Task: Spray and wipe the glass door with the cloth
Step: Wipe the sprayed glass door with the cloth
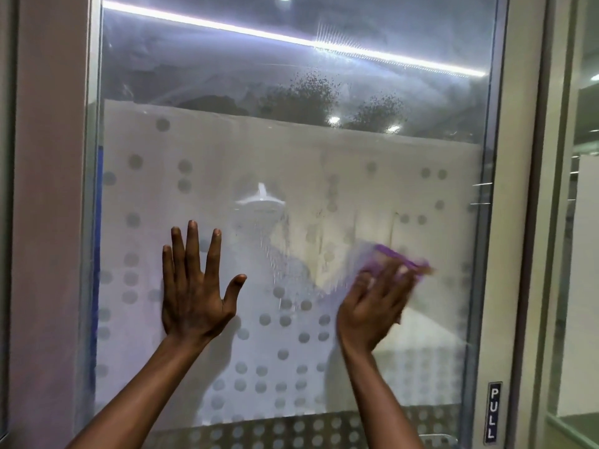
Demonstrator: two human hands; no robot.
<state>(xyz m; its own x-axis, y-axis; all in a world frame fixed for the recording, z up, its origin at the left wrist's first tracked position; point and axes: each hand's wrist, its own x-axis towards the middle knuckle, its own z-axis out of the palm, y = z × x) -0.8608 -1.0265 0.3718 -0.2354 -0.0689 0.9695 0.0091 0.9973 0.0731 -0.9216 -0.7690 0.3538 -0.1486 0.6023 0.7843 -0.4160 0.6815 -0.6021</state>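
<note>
The glass door fills the view, with a frosted band of grey dots across its middle and clear glass above. Spray droplets speckle the clear part at the upper right, and wet streaks run down the frosted band. My left hand lies flat on the glass, fingers spread, holding nothing. My right hand presses a purple cloth against the glass to the right of it; both are blurred by motion. No spray bottle is in view.
A grey metal frame borders the door on the right, with a small "PULL" sign low down. A plain wall panel stands at the left. Another glass partition shows at the far right.
</note>
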